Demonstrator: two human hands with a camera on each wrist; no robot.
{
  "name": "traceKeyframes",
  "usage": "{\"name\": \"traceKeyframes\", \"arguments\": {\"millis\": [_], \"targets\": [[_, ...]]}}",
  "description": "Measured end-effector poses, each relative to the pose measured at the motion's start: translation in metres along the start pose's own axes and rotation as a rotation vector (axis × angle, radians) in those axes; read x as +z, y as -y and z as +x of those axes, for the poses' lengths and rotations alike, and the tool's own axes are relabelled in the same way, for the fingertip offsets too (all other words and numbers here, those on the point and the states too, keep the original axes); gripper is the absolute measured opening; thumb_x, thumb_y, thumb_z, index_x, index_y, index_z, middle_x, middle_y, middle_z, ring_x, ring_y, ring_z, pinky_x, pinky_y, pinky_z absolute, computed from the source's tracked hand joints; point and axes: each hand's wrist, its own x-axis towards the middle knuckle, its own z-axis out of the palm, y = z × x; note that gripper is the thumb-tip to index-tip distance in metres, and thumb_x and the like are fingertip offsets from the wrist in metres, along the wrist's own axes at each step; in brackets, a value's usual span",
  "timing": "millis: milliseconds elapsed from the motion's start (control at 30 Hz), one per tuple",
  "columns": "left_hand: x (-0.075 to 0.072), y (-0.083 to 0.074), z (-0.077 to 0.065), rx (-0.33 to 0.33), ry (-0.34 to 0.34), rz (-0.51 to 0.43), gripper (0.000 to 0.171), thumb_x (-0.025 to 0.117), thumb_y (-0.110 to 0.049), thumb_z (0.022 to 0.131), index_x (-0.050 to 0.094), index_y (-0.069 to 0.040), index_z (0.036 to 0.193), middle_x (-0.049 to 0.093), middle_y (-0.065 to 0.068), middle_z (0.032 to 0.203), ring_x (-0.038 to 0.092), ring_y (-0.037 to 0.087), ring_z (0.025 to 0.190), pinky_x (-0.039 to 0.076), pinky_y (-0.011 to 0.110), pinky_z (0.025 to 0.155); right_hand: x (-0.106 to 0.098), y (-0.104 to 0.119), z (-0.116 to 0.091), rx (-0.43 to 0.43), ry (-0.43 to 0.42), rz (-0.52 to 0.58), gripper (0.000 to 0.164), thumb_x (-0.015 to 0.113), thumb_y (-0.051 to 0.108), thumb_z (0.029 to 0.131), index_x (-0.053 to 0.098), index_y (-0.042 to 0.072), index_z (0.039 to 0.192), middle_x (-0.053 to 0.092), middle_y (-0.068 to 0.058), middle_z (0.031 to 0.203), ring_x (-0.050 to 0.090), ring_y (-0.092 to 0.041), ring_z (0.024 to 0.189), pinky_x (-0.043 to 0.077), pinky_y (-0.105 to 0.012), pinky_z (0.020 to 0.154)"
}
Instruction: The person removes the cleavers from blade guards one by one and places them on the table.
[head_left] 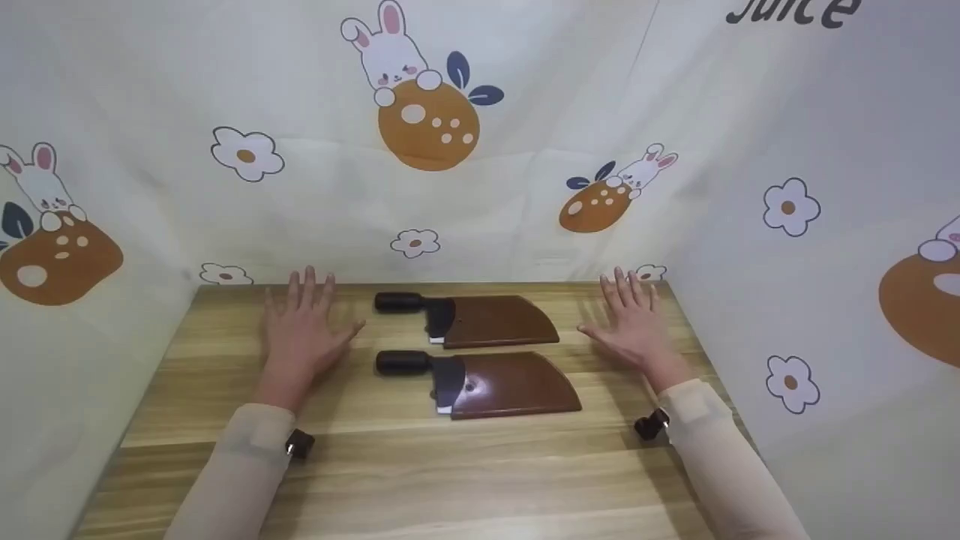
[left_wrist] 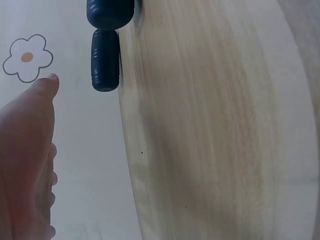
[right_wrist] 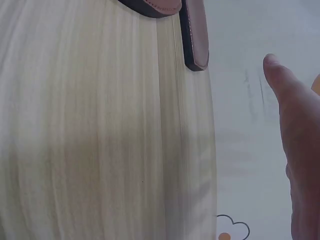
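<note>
Two cleavers in brown leather sheaths lie on the wooden table, one behind the other, black handles to the left. The far cleaver [head_left: 499,321] is close to the back edge; the near cleaver [head_left: 517,384] has a snap on its sheath. My left hand [head_left: 304,334] is spread flat left of the handles, touching neither. To the right of the sheathed blades, my right hand [head_left: 628,322] is likewise spread with its thumb toward them. Handle ends [left_wrist: 105,62] show in the left wrist view, sheath ends [right_wrist: 197,40] in the right wrist view.
Pale cloth [head_left: 322,202] printed with rabbits, oranges and flowers hangs behind the table and along both sides. Bare wooden tabletop [head_left: 465,480] stretches in front of the near cleaver. A small black camera [head_left: 300,444] sits on the left wrist, another [head_left: 651,425] on the right.
</note>
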Motion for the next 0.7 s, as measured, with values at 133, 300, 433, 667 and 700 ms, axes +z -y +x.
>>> {"name": "traceKeyframes", "arguments": {"millis": [133,300,433,667,700], "targets": [[0.002,-0.003,-0.005,0.003,0.0,-0.001,0.106,0.025,-0.085,0.103,0.014,-0.01,0.177,0.002,0.025,0.182,-0.002,0.048,0.168,-0.015,0.071,0.125,0.002,0.007,-0.004,-0.026,-0.017,0.004,0.111,0.057,0.077,0.098,0.021,0.007,0.176,0.005,-0.019,0.184,0.001,-0.043,0.169,-0.001,-0.069,0.131],[0.005,-0.009,-0.01,0.02,-0.013,-0.028,0.105,0.026,-0.086,0.103,0.013,-0.012,0.178,0.004,0.025,0.182,0.001,0.048,0.168,-0.011,0.072,0.126,0.003,0.018,-0.008,-0.066,-0.052,-0.01,0.111,0.056,0.08,0.097,0.023,0.009,0.176,0.012,-0.02,0.183,0.005,-0.044,0.169,0.004,-0.073,0.13],[0.007,-0.015,-0.012,0.043,-0.026,-0.047,0.106,0.028,-0.086,0.103,0.013,-0.014,0.178,0.004,0.024,0.182,0.004,0.048,0.167,-0.005,0.074,0.126,0.003,0.026,-0.013,-0.085,-0.04,-0.022,0.11,0.056,0.08,0.097,0.024,0.011,0.176,0.013,-0.02,0.183,0.007,-0.044,0.169,0.006,-0.073,0.129],[0.012,-0.027,-0.01,0.096,-0.091,-0.12,0.098,0.056,-0.074,0.102,0.034,-0.01,0.173,0.031,0.026,0.176,0.028,0.05,0.161,0.018,0.078,0.125,0.001,0.038,-0.016,-0.173,-0.066,0.019,0.111,0.068,0.074,0.095,0.032,0.004,0.173,0.036,-0.025,0.174,0.033,-0.048,0.16,0.025,-0.065,0.129],[0.012,-0.028,-0.01,0.107,-0.101,-0.122,0.096,0.056,-0.074,0.102,0.038,-0.009,0.171,0.036,0.027,0.173,0.033,0.051,0.158,0.021,0.078,0.124,0.002,0.039,-0.016,-0.183,-0.071,0.026,0.111,0.068,0.075,0.095,0.032,0.004,0.173,0.038,-0.025,0.173,0.036,-0.049,0.158,0.028,-0.065,0.128]]}}
